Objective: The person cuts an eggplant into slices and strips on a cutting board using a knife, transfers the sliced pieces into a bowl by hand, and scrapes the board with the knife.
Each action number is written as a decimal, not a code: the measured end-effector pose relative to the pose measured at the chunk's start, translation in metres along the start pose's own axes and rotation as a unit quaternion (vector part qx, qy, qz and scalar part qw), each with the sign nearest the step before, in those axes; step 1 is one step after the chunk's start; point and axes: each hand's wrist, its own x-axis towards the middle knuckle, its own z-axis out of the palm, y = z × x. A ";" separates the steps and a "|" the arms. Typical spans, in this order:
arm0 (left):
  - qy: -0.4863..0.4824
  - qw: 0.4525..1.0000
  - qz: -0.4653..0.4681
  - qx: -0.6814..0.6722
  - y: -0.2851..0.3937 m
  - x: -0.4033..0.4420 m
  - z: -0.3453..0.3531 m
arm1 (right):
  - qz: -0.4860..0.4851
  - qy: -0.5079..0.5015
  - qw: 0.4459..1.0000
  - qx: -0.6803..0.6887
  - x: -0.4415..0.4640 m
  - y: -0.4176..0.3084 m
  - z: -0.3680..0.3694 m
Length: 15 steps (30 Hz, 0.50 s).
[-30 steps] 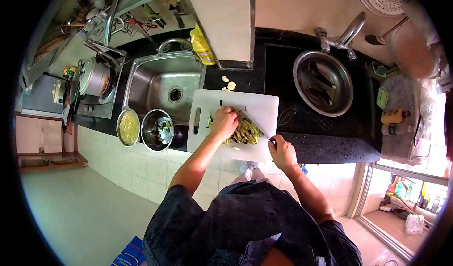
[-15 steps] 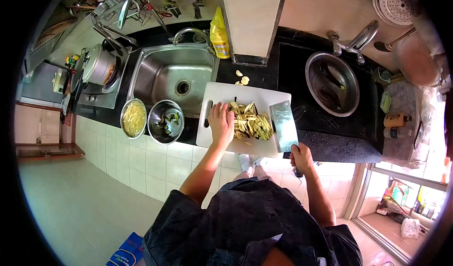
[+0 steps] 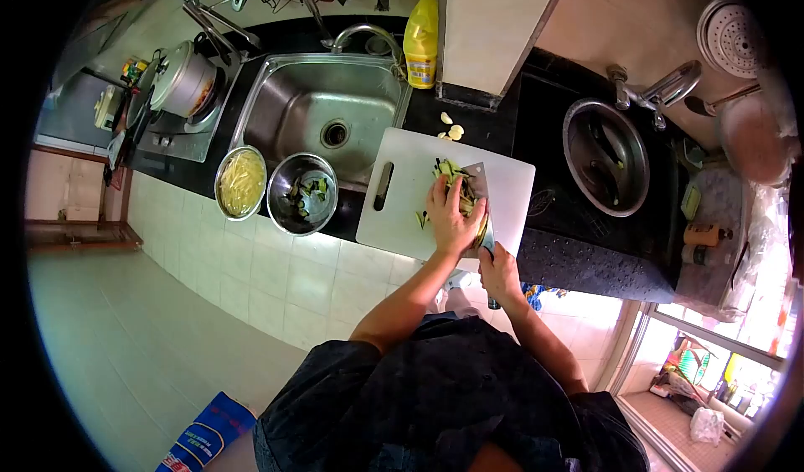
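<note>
A white cutting board [image 3: 402, 212] lies on the black counter. Sliced eggplant strips [image 3: 449, 169] are heaped on it, partly hidden by my left hand [image 3: 456, 219], whose spread fingers rest on the heap. My right hand [image 3: 501, 275] grips the handle of a cleaver [image 3: 486, 202], its blade upright against the right side of the strips. A few loose bits lie left of my left hand. Garlic cloves [image 3: 453, 130] sit just beyond the board's far edge.
To the left stand a bowl of pale shreds [image 3: 241, 183] and a steel bowl with dark scraps [image 3: 303, 194], beside the sink [image 3: 310, 108]. A yellow bottle [image 3: 421, 43] stands behind the board. A basin [image 3: 606, 158] with whole eggplants is at the right; a pot [image 3: 182, 80] is far left.
The cleaver has turned from lying flat right of the heap to upright against it. My left hand has moved right onto the strips, which are now bunched closer together. The view has shifted.
</note>
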 end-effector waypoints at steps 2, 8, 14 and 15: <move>0.007 1.000 -0.001 -0.025 0.000 -0.002 0.004 | 0.009 -0.017 0.999 0.026 0.000 -0.002 -0.006; 0.011 0.996 0.014 -0.086 0.031 0.010 -0.001 | 0.066 -0.042 0.995 0.069 -0.013 -0.040 -0.043; -0.006 0.995 0.016 -0.099 0.052 0.013 -0.001 | 0.075 -0.035 0.993 0.083 -0.023 -0.050 -0.056; -0.008 0.994 0.010 -0.106 0.052 0.011 0.001 | 0.080 -0.031 0.993 0.087 -0.024 -0.050 -0.056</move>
